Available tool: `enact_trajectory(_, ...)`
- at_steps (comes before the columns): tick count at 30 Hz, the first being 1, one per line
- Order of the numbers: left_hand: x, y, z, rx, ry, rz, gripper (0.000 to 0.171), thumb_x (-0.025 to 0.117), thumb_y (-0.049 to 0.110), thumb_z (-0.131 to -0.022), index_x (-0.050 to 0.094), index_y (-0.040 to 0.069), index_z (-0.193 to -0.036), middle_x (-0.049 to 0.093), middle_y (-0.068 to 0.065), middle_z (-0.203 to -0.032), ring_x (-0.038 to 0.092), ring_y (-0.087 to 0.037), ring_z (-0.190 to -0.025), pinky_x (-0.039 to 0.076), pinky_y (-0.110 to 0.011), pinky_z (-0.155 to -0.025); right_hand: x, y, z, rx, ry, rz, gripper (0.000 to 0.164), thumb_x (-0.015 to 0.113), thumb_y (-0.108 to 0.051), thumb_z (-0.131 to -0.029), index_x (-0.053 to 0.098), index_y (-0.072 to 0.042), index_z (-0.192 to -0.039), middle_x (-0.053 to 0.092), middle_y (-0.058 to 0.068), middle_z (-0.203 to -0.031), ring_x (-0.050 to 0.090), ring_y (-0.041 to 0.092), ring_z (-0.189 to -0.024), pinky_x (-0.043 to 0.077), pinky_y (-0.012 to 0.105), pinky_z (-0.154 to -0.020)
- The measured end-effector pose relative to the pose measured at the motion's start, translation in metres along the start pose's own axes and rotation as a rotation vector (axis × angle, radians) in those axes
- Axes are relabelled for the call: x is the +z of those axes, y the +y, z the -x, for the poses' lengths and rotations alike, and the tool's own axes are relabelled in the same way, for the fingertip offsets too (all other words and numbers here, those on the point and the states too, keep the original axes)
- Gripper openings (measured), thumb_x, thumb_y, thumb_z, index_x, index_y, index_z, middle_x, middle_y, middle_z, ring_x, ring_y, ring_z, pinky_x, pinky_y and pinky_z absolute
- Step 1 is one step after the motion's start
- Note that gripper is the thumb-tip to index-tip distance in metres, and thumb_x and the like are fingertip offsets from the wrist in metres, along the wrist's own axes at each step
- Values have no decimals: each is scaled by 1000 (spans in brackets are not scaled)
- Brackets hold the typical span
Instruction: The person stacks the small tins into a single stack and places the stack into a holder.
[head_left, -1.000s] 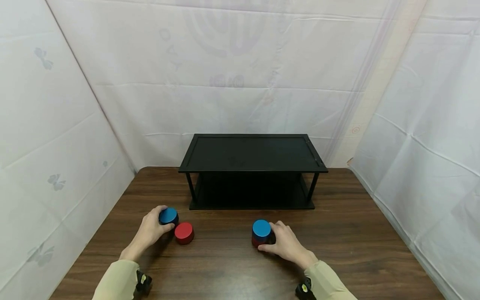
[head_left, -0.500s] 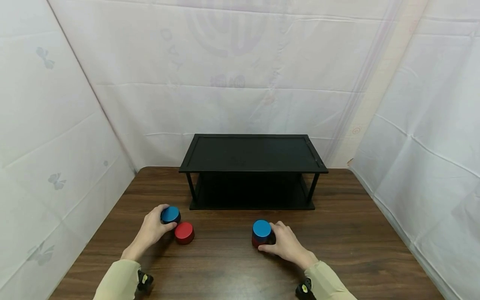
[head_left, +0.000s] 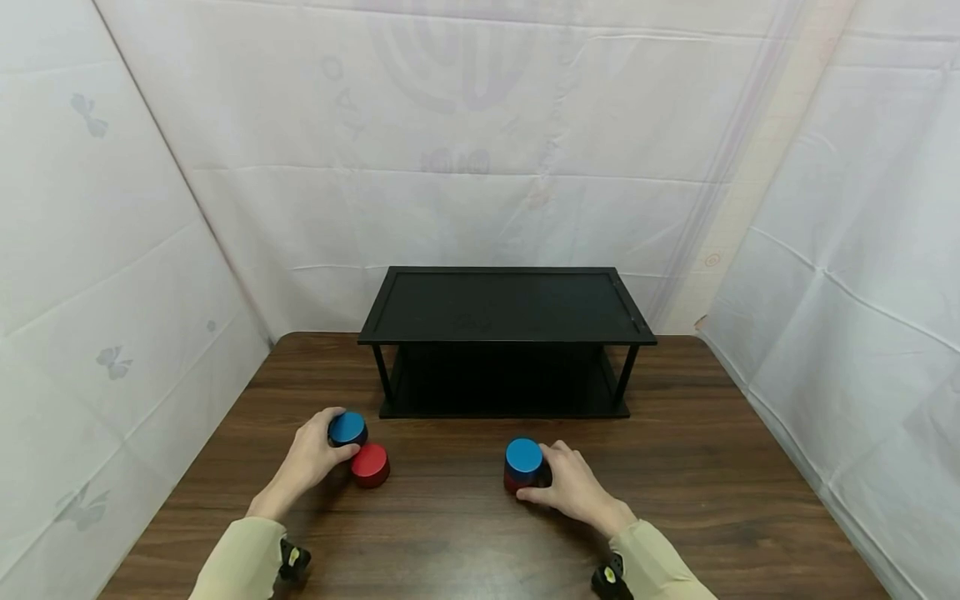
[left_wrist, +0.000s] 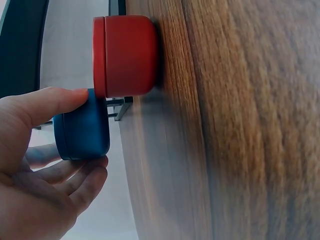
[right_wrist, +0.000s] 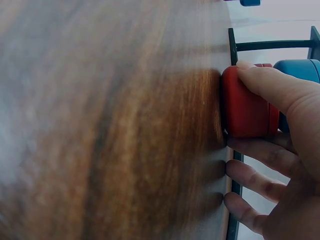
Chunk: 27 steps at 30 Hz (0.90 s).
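My left hand (head_left: 313, 454) grips a small round blue tin (head_left: 347, 427) between thumb and fingers. In the left wrist view this blue tin (left_wrist: 84, 127) hangs off the table, close beside a red tin (left_wrist: 127, 56) that stands on the wood. On the right, a second blue tin (head_left: 523, 456) sits on top of another red tin (right_wrist: 246, 107). My right hand (head_left: 572, 487) holds that lower red tin, thumb on one side and fingers on the other. Its base is at the tabletop.
Behind the tins stands a low black two-level rack (head_left: 507, 308) with thin posts. The dark wooden table (head_left: 442, 517) lies beneath everything. White sheeting (head_left: 480, 208) hangs behind and along both sides.
My left hand has shifted right and slightly farther back with the blue tin, toward the rack side of the left red tin. The right hand and its stacked tins stay put.
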<state>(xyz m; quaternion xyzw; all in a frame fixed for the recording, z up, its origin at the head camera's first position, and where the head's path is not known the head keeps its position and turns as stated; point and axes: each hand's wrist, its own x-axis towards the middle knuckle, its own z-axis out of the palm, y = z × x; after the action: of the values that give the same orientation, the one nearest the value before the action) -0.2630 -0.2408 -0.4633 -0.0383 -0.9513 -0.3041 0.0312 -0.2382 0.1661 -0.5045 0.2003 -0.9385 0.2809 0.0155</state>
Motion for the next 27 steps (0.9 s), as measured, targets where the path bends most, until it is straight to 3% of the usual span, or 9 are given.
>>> enact_trajectory(27, 0, 14, -3, 46, 9, 8, 63, 75, 11, -81, 44, -8, -133, 51, -32, -130, 53, -47, -117, 47, -60, -95, 0, 0, 0, 14, -1, -12, 62, 81, -44, -74, 62, -9, -122, 62, 1, -103, 54, 17, -94, 45, 47, -88)
